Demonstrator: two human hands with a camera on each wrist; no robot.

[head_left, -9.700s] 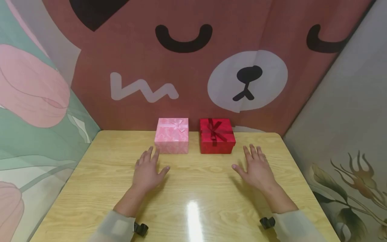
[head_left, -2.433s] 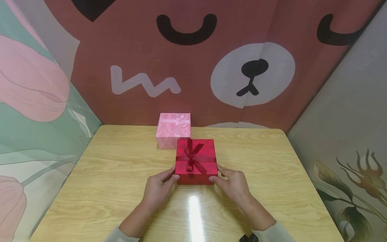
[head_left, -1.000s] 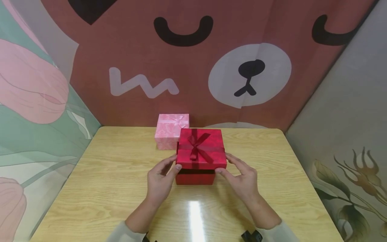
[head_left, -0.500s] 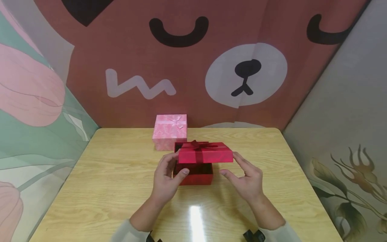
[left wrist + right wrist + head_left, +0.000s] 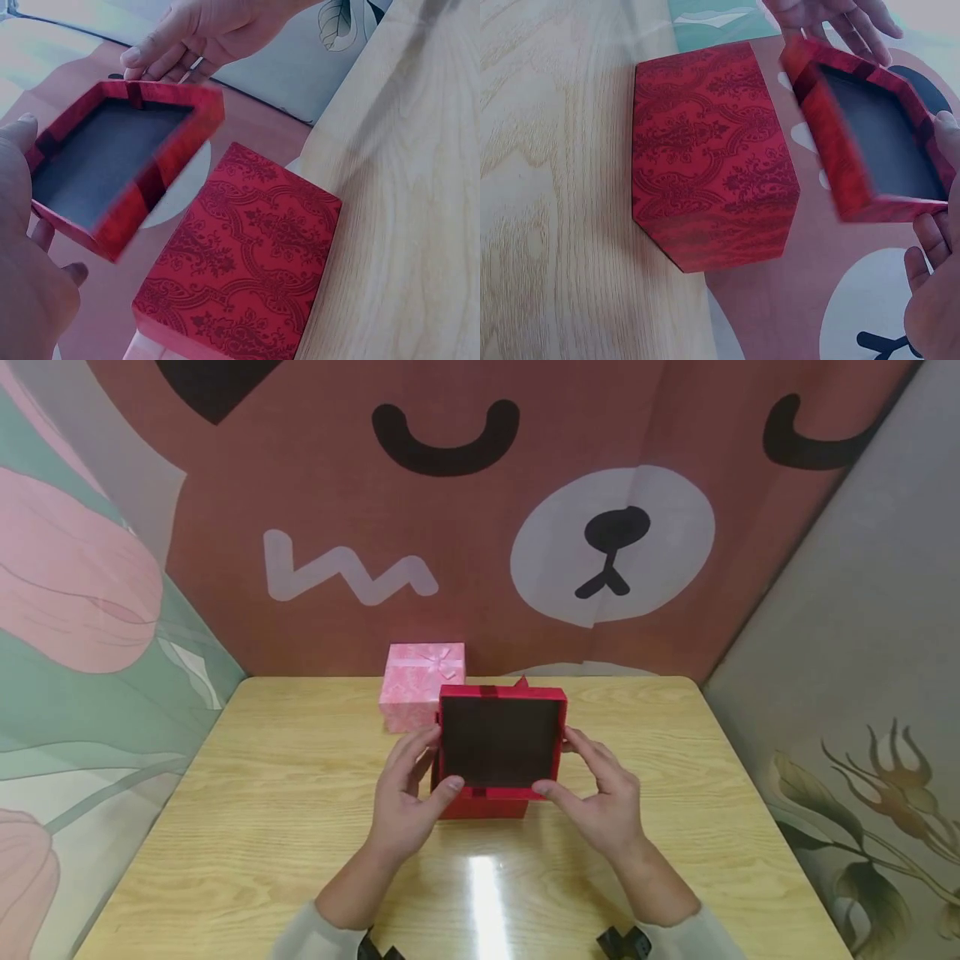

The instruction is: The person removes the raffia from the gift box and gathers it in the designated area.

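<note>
A red gift box lid (image 5: 501, 743) with a dark ribbon hangs above its base, tipped up so that its black inside faces the person. My left hand (image 5: 408, 802) grips the lid's left side, thumb near the lower corner. On the opposite side my right hand (image 5: 607, 802) holds it the same way. Under the lid, the red patterned box base (image 5: 483, 811) stands on the table, mostly hidden in the head view. Both wrist views show the base (image 5: 240, 247) apart from the lid (image 5: 885, 135); its inside is out of sight.
A pink gift box (image 5: 420, 685) with a ribbon bow stands behind and left of the red base, near the back edge of the wooden table (image 5: 262, 777). A brown cloth with a bear face (image 5: 611, 547) hangs right behind the table.
The red box came from the back, right of the pink box, to the middle. Both hands then lifted its lid off the base and tilted it until its black inside faced the person.
</note>
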